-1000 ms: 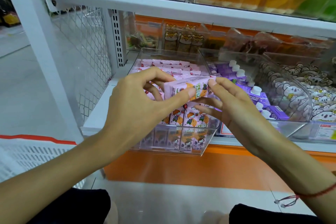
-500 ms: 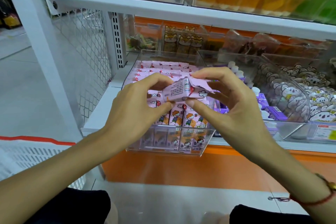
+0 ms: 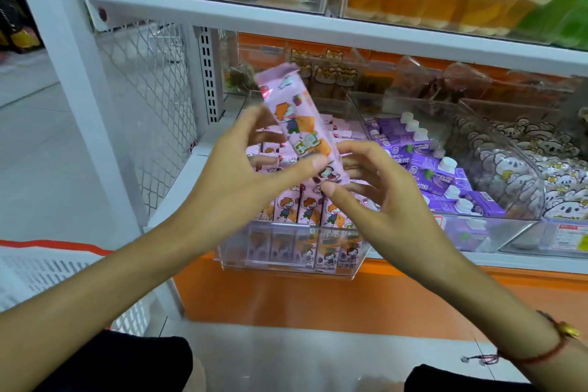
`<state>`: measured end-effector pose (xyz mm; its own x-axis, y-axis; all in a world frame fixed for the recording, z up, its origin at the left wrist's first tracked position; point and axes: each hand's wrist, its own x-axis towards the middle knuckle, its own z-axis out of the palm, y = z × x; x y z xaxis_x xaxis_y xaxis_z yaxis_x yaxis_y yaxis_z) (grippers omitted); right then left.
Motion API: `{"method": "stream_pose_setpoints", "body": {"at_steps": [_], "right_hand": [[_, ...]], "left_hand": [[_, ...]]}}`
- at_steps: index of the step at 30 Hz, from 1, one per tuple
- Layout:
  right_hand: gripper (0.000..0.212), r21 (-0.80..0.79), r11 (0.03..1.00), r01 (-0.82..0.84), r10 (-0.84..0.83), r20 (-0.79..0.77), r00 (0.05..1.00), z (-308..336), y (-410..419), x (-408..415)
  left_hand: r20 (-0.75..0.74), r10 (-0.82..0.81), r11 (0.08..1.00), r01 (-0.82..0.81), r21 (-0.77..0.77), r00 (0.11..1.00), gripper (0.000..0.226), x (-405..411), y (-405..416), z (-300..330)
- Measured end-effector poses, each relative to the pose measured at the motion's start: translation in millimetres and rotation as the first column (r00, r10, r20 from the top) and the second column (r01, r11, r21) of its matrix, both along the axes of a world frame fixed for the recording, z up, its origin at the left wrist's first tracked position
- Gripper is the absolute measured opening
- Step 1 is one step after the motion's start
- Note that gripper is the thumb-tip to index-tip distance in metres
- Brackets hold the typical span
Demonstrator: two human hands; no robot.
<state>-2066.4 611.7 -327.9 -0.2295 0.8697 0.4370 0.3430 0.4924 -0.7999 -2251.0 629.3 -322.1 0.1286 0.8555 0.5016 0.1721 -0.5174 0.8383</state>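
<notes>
Standing almost on its end, the pink snack packet (image 3: 299,124) leans a little in the air, just above the clear bin (image 3: 280,271) full of the same packets (image 3: 305,210). The left hand (image 3: 241,181) pinches its lower half with thumb and fingers, and the right hand (image 3: 391,200) pinches its bottom end. To slot it in well, I think it should go down straight into a gap in the rows. The bin's thin walls, the purple juice cartons (image 3: 439,175) beside it and the shelf (image 3: 286,19) above leave little room, so small moves are best.
</notes>
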Motion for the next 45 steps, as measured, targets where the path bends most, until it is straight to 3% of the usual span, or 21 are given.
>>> {"method": "stream_pose_setpoints", "body": {"at_steps": [2, 5, 8, 10, 13, 17, 21, 25, 27, 33, 36, 38, 41, 45], "right_hand": [[0.029, -0.001, 1.0, 0.027, -0.027, 0.031, 0.999, -1.6, 1.9, -0.7], [0.03, -0.015, 0.999, 0.046, -0.045, 0.078, 0.996, -1.7, 5.1, -4.0], [0.039, 0.001, 0.996, 0.093, -0.092, 0.164, 0.982, 0.4, 16.4, -7.5], [0.045, 0.037, 0.989, 0.146, -0.15, 0.307, 0.94, 0.5, 27.8, -11.4], [0.046, 0.151, 0.981, 0.119, -0.182, 0.53, 0.829, -0.8, 46.6, -19.3], [0.077, 0.096, 0.995, 0.003, -0.076, 0.766, 0.639, 1.5, 74.2, -39.1], [0.099, 0.0, 1.0, -0.018, 0.008, 0.895, 0.445, 2.1, 96.5, -52.5], [0.102, -0.046, 0.999, -0.024, 0.05, 0.96, 0.275, 9.7, 107.5, -60.4], [0.1, -0.07, 0.997, -0.022, 0.074, 0.956, 0.285, 11.7, 107.4, -61.1], [0.088, 0.037, 0.998, -0.059, 0.001, 0.846, 0.533, -6.3, 83.4, -44.6], [0.087, 0.114, 0.991, -0.063, -0.054, 0.799, 0.598, -11.6, 75.4, -42.2], [0.086, 0.144, 0.988, -0.063, -0.075, 0.785, 0.615, -13.4, 73.6, -42.5], [0.087, 0.165, 0.985, -0.051, -0.1, 0.787, 0.609, -15.4, 71.9, -43.3], [0.085, 0.181, 0.982, -0.049, -0.118, 0.8, 0.588, -12.3, 69.9, -42.5]], "left_hand": [[0.086, -0.014, 1.0, 0.013, 0.012, 0.996, 0.045, -4.3, 2.1, 5.4], [0.081, -0.027, 0.998, 0.023, 0.052, 0.996, 0.037, -9.7, 3.0, 11.2], [0.145, 0.098, 0.988, -0.115, 0.107, 0.985, 0.034, -18.9, 8.7, 10.5], [0.182, 0.197, 0.966, -0.222, 0.133, 0.963, 0.029, -26.6, 14.0, 7.0], [0.131, 0.299, 0.933, -0.318, 0.166, 0.945, 0.027, -33.7, 22.6, 0.7], [0.064, 0.329, 0.922, -0.335, 0.192, 0.942, 0.029, -35.2, 32.3, -6.9], [0.014, 0.335, 0.921, -0.331, 0.206, 0.942, 0.031, -39.1, 42.0, -9.2], [-0.114, 0.275, 0.946, -0.248, 0.209, 0.955, 0.032, -43.7, 55.4, -6.4], [-0.169, 0.235, 0.956, -0.196, 0.217, 0.957, 0.034, -45.7, 60.5, -3.0], [-0.269, 0.159, 0.976, -0.11, 0.189, 0.95, 0.033, -50.3, 75.2, 6.2], [-0.402, 0.131, 0.987, -0.079, 0.143, 0.906, 0.033, -48.4, 83.1, 7.2], [-0.56, 0.141, 0.987, -0.07, 0.148, 0.816, 0.037, -47.5, 87.4, 9.8], [-0.775, 0.233, 0.97, -0.084, 0.228, 0.587, 0.042, -41.0, 95.4, 18.0], [-0.905, 0.273, 0.962, -0.098, 0.255, 0.325, 0.047, -21.8, 111.7, 27.5]]}}
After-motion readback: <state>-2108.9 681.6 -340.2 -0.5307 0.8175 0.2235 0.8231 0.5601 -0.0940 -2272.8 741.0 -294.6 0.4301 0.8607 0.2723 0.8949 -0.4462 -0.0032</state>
